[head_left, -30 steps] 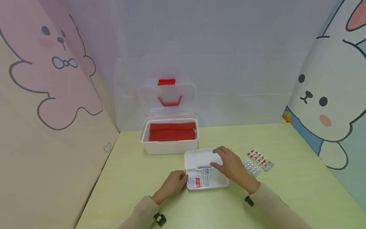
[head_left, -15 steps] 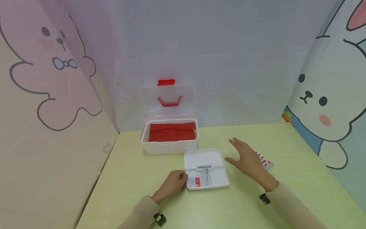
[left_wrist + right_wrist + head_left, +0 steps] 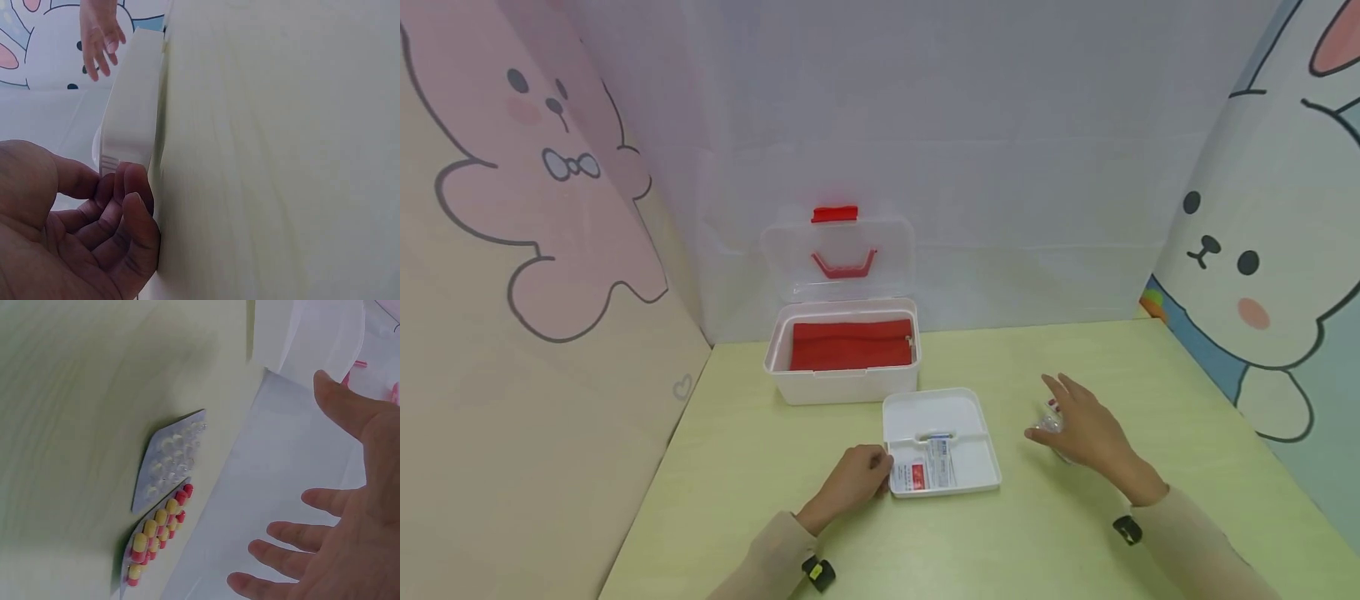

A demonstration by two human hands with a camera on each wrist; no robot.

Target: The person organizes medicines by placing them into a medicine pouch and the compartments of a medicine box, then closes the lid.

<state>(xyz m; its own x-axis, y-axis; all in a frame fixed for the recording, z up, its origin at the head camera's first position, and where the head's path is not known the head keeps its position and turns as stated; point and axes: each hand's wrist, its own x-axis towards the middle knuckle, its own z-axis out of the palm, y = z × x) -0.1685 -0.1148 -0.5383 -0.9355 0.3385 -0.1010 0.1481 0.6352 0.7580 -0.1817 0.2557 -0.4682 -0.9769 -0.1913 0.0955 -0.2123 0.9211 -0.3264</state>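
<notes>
My left hand (image 3: 852,482) holds the near-left edge of a shallow white tray (image 3: 976,468), its thumb and curled fingers meeting at the corner in the left wrist view. In the tray's front compartment lie small printed packets (image 3: 939,463). My right hand (image 3: 1086,429) hovers over two blister packs with fingers spread and nothing held. The right wrist view shows one blister pack of clear round pills (image 3: 170,456) beside another of red-and-yellow capsules (image 3: 155,531), both flat on the table. From the head, the hand hides most of them.
Behind the tray stands a white box (image 3: 842,385) with its clear lid (image 3: 880,242) raised and a red zippered pouch (image 3: 850,346) inside. Walls with cartoon prints border the table (image 3: 737,433).
My right hand has moved from above the tray to the right, over the blister packs. The left hand stays at the tray's edge.
</notes>
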